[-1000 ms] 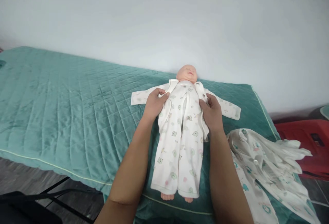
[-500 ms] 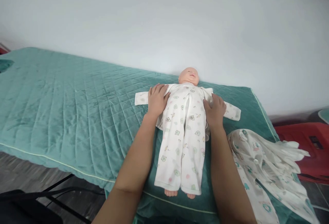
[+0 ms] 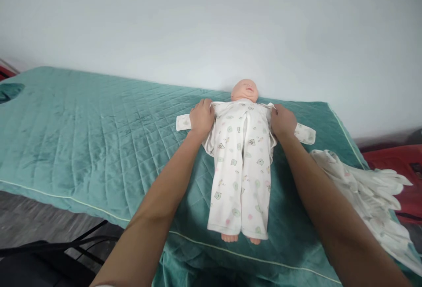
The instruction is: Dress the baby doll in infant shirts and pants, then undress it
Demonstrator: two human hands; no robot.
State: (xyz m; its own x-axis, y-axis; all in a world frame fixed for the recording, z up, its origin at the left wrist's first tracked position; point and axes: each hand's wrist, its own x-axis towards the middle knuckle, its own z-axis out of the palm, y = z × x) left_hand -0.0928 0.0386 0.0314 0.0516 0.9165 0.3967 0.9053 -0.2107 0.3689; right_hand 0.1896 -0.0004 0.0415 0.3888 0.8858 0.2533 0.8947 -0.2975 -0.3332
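A baby doll point(image 3: 245, 90) lies on its back on the green quilted cover, its head by the wall. White printed baby pants point(image 3: 239, 159) lie along its front from just under the neck down to the ankles, with the toes showing below the cuffs. Printed sleeves point(image 3: 305, 133) stretch out to both sides. My left hand point(image 3: 202, 118) is closed on the top edge of the pants at the left, over one sleeve. At the right, my right hand point(image 3: 283, 121) pinches the opposite top corner. Both sets of fingertips are partly hidden by cloth.
Another white printed garment point(image 3: 369, 194) lies crumpled at the right edge of the green cover point(image 3: 99, 146). A red case point(image 3: 398, 164) stands beyond that edge. The pale wall point(image 3: 165, 27) runs along the back, and a black chair point(image 3: 46, 260) is at the lower left.
My hands have gone from resting at the sides of the cloth to gripping its upper corners, drawing the top edge outward. The view has shifted slightly.
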